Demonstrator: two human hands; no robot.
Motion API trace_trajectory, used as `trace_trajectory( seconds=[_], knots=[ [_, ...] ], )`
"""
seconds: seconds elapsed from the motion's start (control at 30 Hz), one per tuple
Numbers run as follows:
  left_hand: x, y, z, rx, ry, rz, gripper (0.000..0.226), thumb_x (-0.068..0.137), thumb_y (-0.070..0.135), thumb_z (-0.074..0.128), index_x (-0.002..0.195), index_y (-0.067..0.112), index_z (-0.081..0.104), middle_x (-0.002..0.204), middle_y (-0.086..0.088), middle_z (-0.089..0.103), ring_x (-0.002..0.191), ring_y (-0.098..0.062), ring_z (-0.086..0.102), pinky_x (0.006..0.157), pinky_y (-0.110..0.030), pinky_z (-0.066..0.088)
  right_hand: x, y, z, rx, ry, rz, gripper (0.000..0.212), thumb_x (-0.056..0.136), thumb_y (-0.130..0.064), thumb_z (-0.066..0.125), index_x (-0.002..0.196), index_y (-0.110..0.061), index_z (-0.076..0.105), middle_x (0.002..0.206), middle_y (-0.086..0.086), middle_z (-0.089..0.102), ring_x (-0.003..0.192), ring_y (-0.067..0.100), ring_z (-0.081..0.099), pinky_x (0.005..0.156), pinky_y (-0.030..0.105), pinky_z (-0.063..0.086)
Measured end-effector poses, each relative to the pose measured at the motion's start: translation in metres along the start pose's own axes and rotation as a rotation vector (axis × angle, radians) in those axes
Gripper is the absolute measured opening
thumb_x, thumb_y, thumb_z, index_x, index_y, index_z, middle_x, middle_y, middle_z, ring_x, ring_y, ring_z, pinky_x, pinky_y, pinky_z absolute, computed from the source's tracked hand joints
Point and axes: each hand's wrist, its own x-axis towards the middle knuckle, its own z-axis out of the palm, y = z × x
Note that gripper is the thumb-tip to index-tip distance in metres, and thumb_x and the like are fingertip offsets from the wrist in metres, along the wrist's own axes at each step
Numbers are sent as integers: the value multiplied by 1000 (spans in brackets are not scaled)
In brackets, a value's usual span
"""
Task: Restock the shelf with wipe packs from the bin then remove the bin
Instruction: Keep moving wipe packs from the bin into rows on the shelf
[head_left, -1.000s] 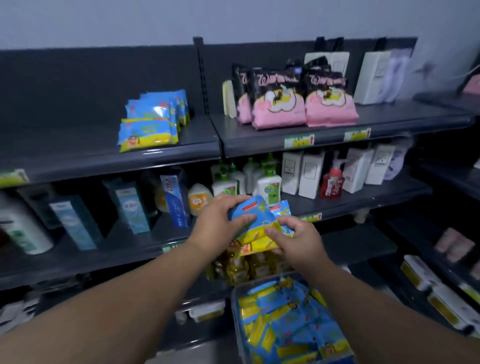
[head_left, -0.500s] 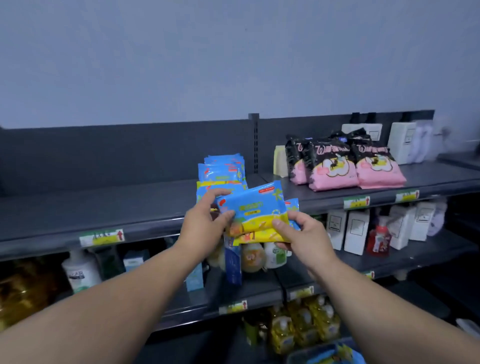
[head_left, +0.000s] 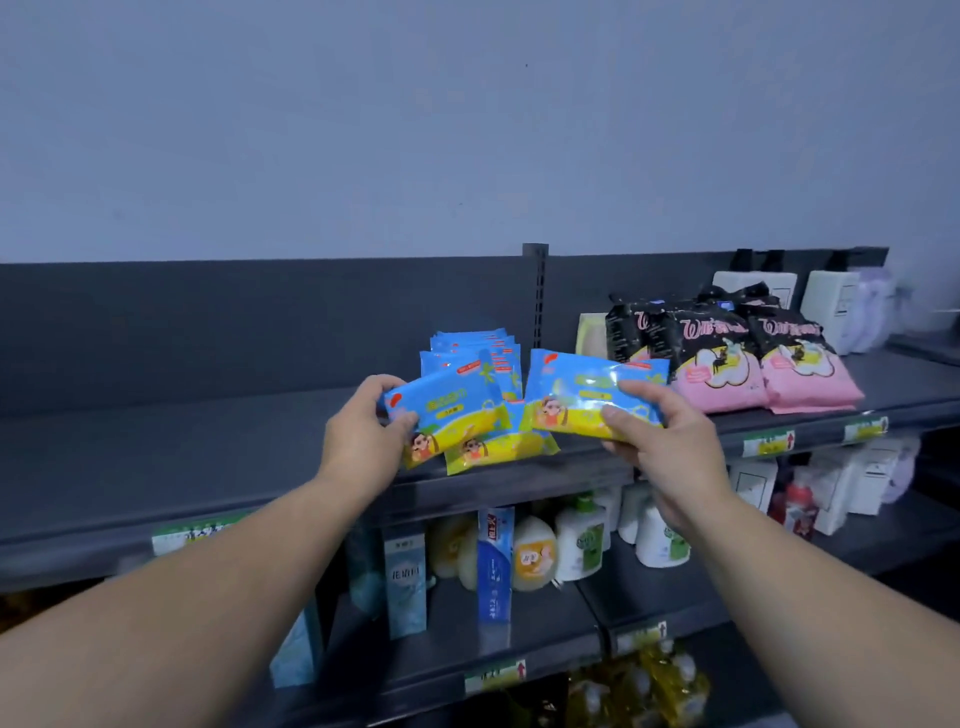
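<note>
Your left hand (head_left: 363, 434) pinches the left pack (head_left: 449, 413) by its edge, over the top shelf (head_left: 208, 441) and in front of the stocked packs (head_left: 475, 351). Your right hand (head_left: 662, 441) grips the right pack (head_left: 587, 397). They're likely held apart to place each separately. The bin is out of frame.

The left pack (head_left: 452, 415), pinched in your left hand (head_left: 358, 441), is smooth plastic film with a mild gloss. The right pack (head_left: 582, 400), in your right hand (head_left: 660, 447), is the same film but shinier, with bright glare across its creased front. The top shelf (head_left: 182, 452) and its back panel (head_left: 208, 322) look like matt dark painted metal. The pink bags (head_left: 727, 374) are soft-sheened plastic. The wall (head_left: 467, 130) is matt and smooth.
</note>
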Motion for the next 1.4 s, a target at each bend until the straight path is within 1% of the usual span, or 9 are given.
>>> trace_trajectory(
  seconds=[0.3, 0.47, 0.57, 0.67, 0.77, 0.93, 1.03, 1.27, 1.4],
  knots=[
    [47, -2, 33, 64, -303, -165, 30, 83, 15, 73, 103, 33, 59, 102, -16, 68, 88, -30, 70, 79, -46, 58, 48, 22, 12, -192, -241, 54, 27, 79, -1, 75, 93, -24, 68, 111, -3, 63, 73, 16, 67, 70, 32, 60],
    [56, -2, 45, 79, -318, -218, 37, 79, 1, 74, 111, 12, 59, 90, -5, 70, 71, -14, 67, 62, -23, 57, 74, 39, 10, -375, -273, -25, 28, 76, -9, 79, 92, -30, 67, 109, -9, 65, 86, 12, 67, 85, 39, 57],
    [60, -3, 54, 190, -217, -169, 36, 78, 7, 76, 107, 19, 59, 93, -1, 69, 80, -16, 67, 67, -30, 58, 85, 45, 10, -466, -271, -111, 33, 74, -10, 81, 87, -34, 62, 101, -9, 66, 91, 10, 63, 83, 25, 51],
    [61, -1, 65, 278, -96, -99, 36, 78, 10, 74, 107, 24, 57, 96, -1, 67, 86, -19, 66, 77, -37, 57, 90, 45, 12, -602, -277, -172, 35, 71, -11, 82, 83, -34, 58, 91, -17, 63, 74, -6, 56, 61, 5, 40],
    [59, -2, 70, 254, -74, -69, 45, 81, 9, 73, 117, 24, 52, 104, 1, 65, 88, -15, 63, 77, -30, 53, 91, 48, 14, -698, -297, -180, 31, 72, -16, 81, 88, -29, 58, 89, -17, 60, 73, -3, 53, 58, 3, 37],
    [61, -9, 59, 277, -98, -105, 58, 87, 20, 68, 137, 25, 41, 134, 4, 55, 114, -13, 55, 88, -23, 44, 93, 49, 20, -860, -346, -99, 42, 72, -32, 80, 95, -26, 46, 93, -1, 62, 69, 13, 51, 58, 21, 38],
    [63, -6, 55, 353, -171, -193, 64, 92, 35, 60, 146, 19, 29, 140, 3, 49, 123, -18, 49, 93, -26, 38, 91, 49, 28, -870, -407, -48, 57, 67, -36, 85, 103, -23, 42, 100, -3, 58, 85, 17, 56, 67, 30, 43],
    [79, -7, 63, 190, -346, -268, 16, 95, 25, 44, 101, 25, 59, 85, 8, 66, 74, -11, 57, 65, -25, 44, 89, 37, 48, -856, -543, -50, 99, 65, -27, 87, 143, -31, 27, 118, -11, 46, 102, 6, 46, 84, 19, 36],
    [91, -16, 74, -8, -427, -347, 45, 68, 45, 43, 104, 23, 60, 106, 1, 69, 97, -22, 62, 88, -39, 47, 95, 33, 52, -963, -536, -25, 94, 65, -26, 87, 142, -27, 34, 133, -3, 42, 106, 6, 44, 87, 14, 33]
  ],
)
